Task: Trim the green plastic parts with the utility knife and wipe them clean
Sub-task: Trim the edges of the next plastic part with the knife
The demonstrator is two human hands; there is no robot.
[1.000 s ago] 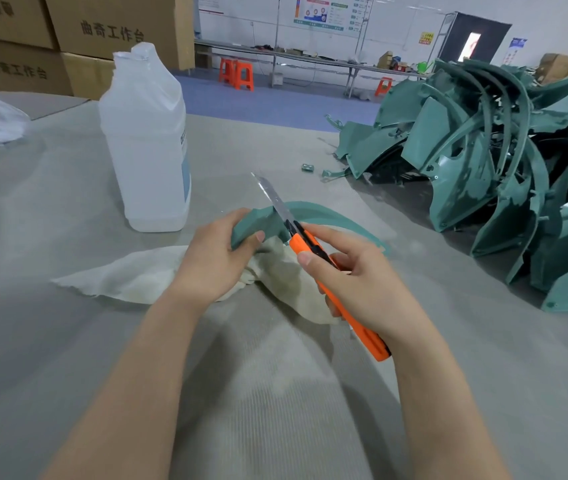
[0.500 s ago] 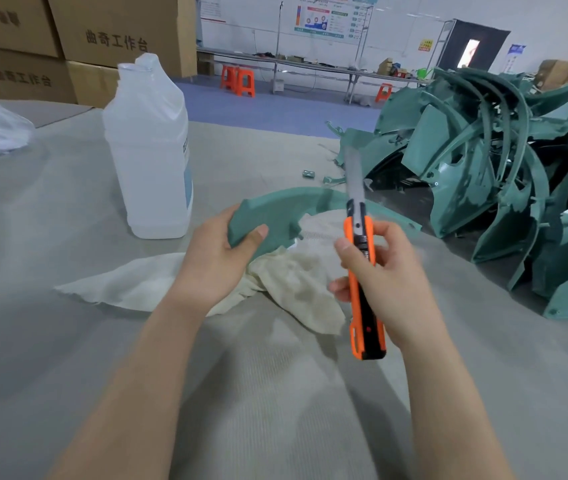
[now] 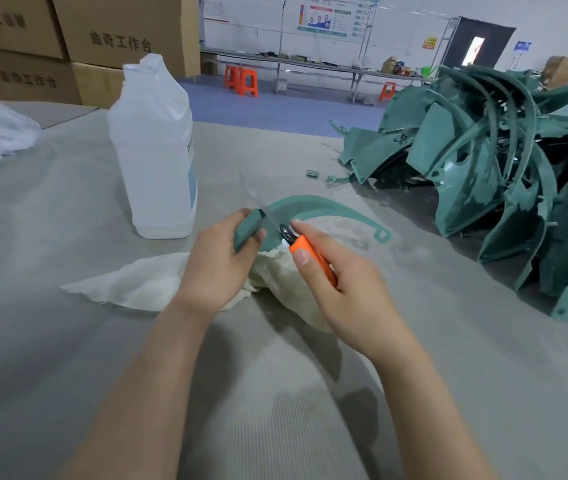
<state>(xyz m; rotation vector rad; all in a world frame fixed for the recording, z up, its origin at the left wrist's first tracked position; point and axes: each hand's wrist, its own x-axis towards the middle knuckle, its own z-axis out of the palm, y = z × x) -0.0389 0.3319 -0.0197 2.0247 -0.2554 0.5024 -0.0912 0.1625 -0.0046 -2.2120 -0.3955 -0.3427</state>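
Seen from the head camera, a person's left hand (image 3: 218,268) grips one end of a curved green part (image 3: 313,203) above a pale cloth (image 3: 144,284) on the grey table (image 3: 67,358). The right hand (image 3: 348,292) clenches an orange utility knife (image 3: 306,250), its blurred blade angled up across the part. A white bottle (image 3: 156,157) stands behind; a pile of green parts (image 3: 483,161) lies at right.
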